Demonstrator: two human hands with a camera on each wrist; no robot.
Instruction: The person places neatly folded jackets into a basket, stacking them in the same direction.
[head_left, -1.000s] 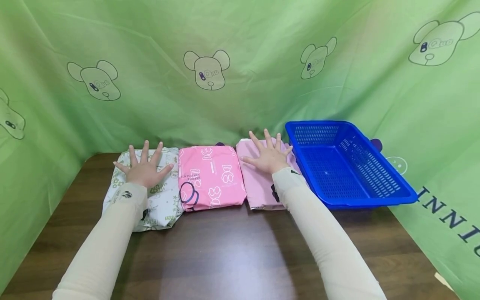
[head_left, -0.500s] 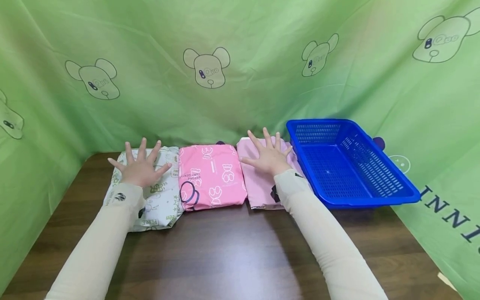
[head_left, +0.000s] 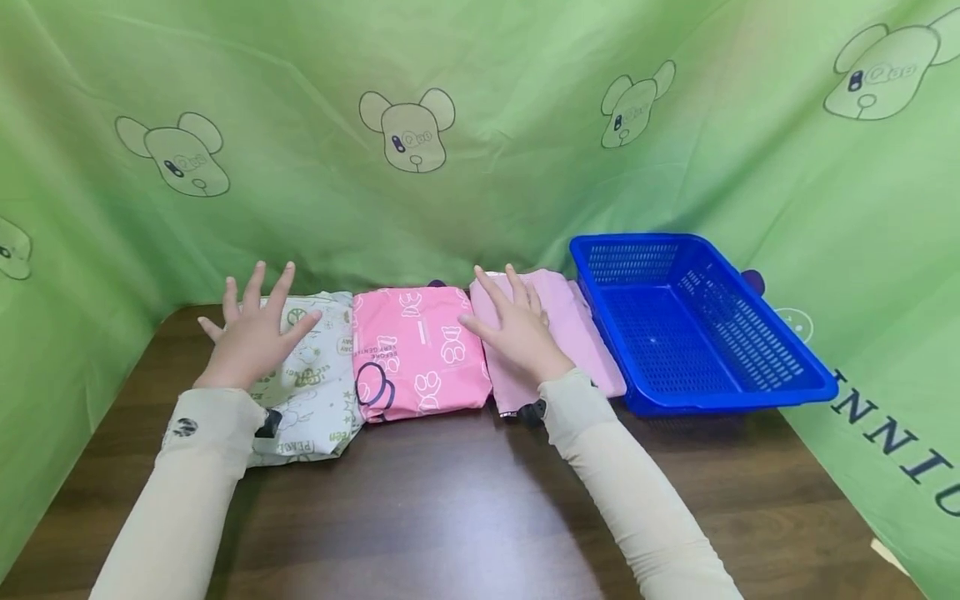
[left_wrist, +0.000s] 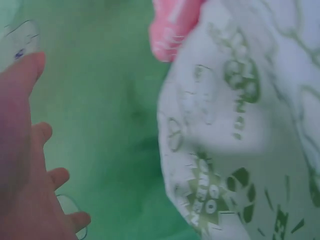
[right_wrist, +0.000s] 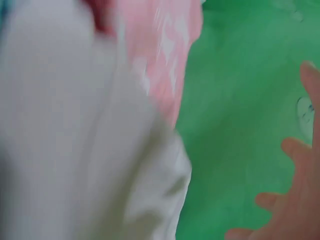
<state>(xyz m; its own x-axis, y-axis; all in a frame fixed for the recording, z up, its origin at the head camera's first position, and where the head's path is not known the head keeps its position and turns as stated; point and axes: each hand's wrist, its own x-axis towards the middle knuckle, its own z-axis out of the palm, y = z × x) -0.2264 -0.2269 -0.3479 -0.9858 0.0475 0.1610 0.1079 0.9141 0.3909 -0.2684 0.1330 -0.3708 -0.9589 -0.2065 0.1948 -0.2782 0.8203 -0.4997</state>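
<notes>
Three folded cloth bundles lie side by side along the back of the brown table. The left one is white with green print (head_left: 318, 408), the middle one bright pink with white bear outlines (head_left: 423, 354), the right one plain light pink (head_left: 573, 321). My left hand (head_left: 251, 337), fingers spread, is over the left side of the white bundle; in the left wrist view its fingers (left_wrist: 42, 132) stand apart from the cloth. Over the light pink bundle is my right hand (head_left: 521, 329), fingers spread and holding nothing. Its wrist view shows blurred pale cloth (right_wrist: 75, 125) close up.
A blue plastic basket (head_left: 731, 404) with perforated walls stands right of the light pink bundle, close beside it. Behind everything hangs a green curtain (head_left: 510, 200) printed with bear heads. The brown table (head_left: 420, 517) extends toward the person.
Both hands have drawn back toward the person and shifted left, the left hand more so. More of the white and light pink bundles now shows. The bundles and basket stay in place.
</notes>
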